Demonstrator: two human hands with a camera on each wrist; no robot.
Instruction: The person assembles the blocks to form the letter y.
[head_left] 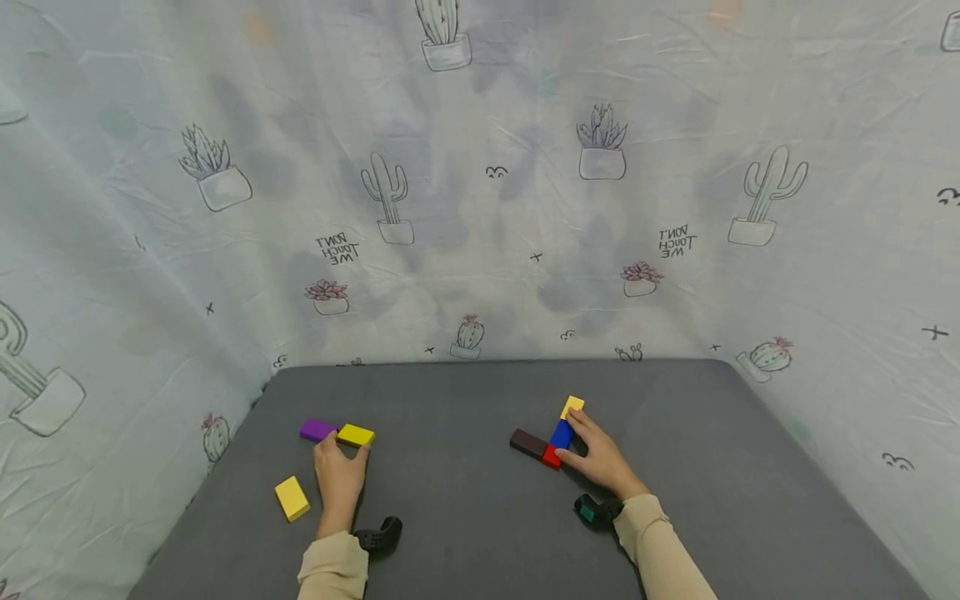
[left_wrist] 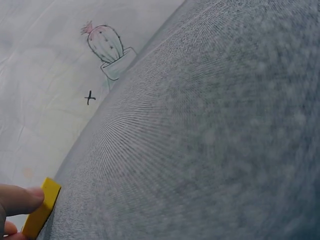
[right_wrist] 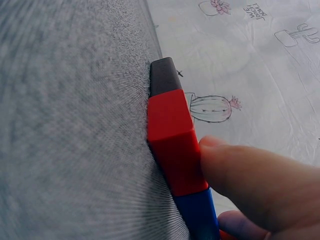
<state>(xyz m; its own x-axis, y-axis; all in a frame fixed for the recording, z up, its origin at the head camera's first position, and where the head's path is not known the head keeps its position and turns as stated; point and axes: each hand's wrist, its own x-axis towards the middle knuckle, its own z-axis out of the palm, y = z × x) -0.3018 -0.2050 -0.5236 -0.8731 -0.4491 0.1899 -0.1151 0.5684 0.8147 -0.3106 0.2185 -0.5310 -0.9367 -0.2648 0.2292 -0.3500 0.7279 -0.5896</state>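
My left hand [head_left: 341, 479] pinches a yellow block [head_left: 356, 435] lying flat on the table, the thumb at its right end. A purple block [head_left: 318, 430] lies end to end with it, close to the index finger. In the left wrist view the thumb touches the yellow block [left_wrist: 42, 209]. My right hand [head_left: 603, 458] spans a row of blocks: the thumb presses the red block [right_wrist: 175, 142], and the index finger reaches the joint between the blue block [head_left: 562, 433] and a yellow block [head_left: 572, 405]. A dark brown block [head_left: 528, 443] meets the red one at an angle.
Another yellow block [head_left: 292, 498] lies apart at the left, near the left forearm. The grey table [head_left: 465, 517] ends at a hanging white sheet [head_left: 480, 208] printed with cacti. Each wrist wears a black device [head_left: 381, 536].
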